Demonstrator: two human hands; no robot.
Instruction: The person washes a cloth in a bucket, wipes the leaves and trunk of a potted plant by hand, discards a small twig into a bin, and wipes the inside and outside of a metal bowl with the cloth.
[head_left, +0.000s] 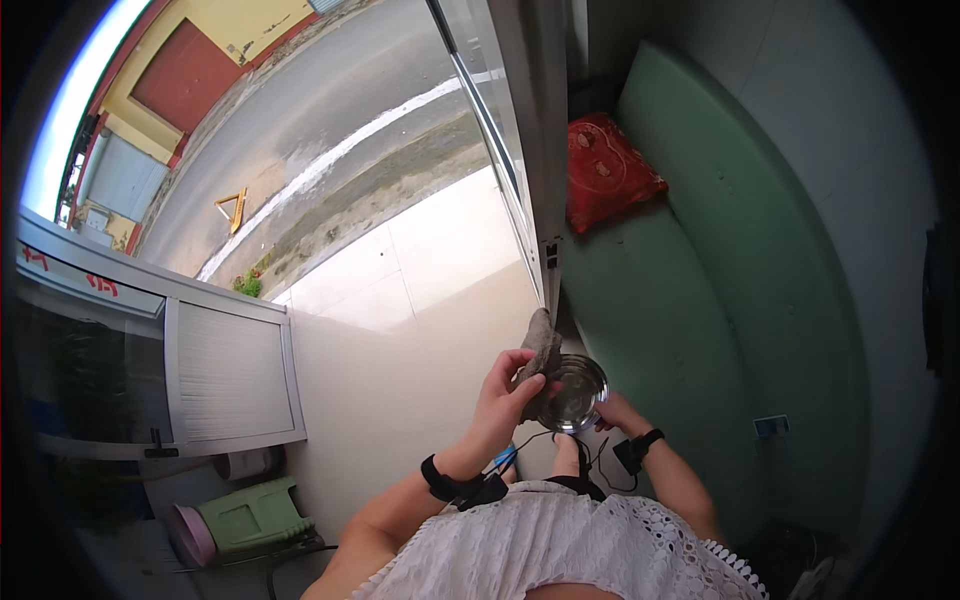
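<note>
My left hand (511, 391) pinches a grey-brown cloth (541, 352) between thumb and fingers. The cloth hangs bunched beside a shiny round metal bowl (576, 397) and covers part of its left side. At the bowl's right rim is my right hand (619, 414), its fingers curled around the edge. The bowl's inside faces up towards me; whether it holds liquid I cannot tell. Just past the cloth stands the edge of a metal-framed glass door (536, 225). Each of my wrists wears a black band with a cable.
On the right runs a green padded bench (660, 300) with a red cushion (607, 172). A white-framed door panel (232, 371) stands at left, above a green plastic stool (251, 514). Beyond the pale tiled floor (367, 375) lies a road (315, 112) with a yellow triangular barrier (238, 210).
</note>
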